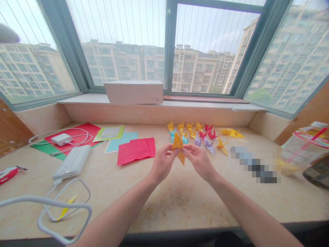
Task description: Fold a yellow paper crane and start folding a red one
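Paper at twelve o'clock, seemingly mid-fold, is pinched by left hand and right hand; next crease likely needs steadiness.

Place: most likely a home, an upper-floor flat
Window: bay-shaped, with green-grey frames
View: apartment blocks facing it, a treetop lower down
Tabletop: stone-patterned, fitted into the bay
Belongings: power bank, charger, drink cup

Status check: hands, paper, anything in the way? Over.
Left hand and right hand pinching yellow folded paper. Pointed at top and bottom. Paper cranes just beyond the hands, seemingly not blocking.
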### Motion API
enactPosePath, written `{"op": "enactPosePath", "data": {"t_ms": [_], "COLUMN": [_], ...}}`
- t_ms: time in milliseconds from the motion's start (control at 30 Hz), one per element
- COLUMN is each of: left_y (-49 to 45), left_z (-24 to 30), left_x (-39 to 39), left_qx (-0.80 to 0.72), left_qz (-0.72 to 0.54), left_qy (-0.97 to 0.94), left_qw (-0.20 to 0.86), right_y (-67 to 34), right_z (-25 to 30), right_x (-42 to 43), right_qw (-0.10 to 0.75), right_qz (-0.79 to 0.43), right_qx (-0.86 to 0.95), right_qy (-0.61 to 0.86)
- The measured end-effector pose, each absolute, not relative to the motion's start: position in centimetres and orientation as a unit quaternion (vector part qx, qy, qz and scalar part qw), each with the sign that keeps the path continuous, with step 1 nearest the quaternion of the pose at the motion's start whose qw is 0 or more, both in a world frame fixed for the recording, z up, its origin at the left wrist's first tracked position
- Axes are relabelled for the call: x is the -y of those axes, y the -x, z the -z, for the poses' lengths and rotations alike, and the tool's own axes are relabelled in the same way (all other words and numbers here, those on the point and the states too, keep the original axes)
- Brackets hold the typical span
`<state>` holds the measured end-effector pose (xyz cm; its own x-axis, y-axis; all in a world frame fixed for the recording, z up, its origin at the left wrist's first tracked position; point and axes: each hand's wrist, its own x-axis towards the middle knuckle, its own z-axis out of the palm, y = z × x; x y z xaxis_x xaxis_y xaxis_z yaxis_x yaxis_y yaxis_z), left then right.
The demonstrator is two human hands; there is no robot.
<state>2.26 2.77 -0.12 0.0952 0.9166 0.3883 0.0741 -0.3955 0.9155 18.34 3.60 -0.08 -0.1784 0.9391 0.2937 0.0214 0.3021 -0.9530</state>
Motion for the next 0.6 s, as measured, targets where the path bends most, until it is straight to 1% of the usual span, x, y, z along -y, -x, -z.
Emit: {"op": "enactPosePath", "data": {"t_ms": [333,600], "left_y": [-2.5,-2.7], "left_z": [-0.4,-1.0], "left_x": [-2.3,-2.0], "left_qx": [-0.38,-0.303], "left_qz": [-0.589,-0.587], "left_qy": [-0.567,-0.573], "left_qw": [0.434,0.485], "right_y": [-18.3,-18.7], "right_z": [-0.9,-0.9], "right_x": [-3.4,-3.6], "right_qw": [0.512,0.551], "right_qz": [-0.493,-0.504], "right_qx": [0.607,0.564], "right_qy": [0.356,0.352]}}
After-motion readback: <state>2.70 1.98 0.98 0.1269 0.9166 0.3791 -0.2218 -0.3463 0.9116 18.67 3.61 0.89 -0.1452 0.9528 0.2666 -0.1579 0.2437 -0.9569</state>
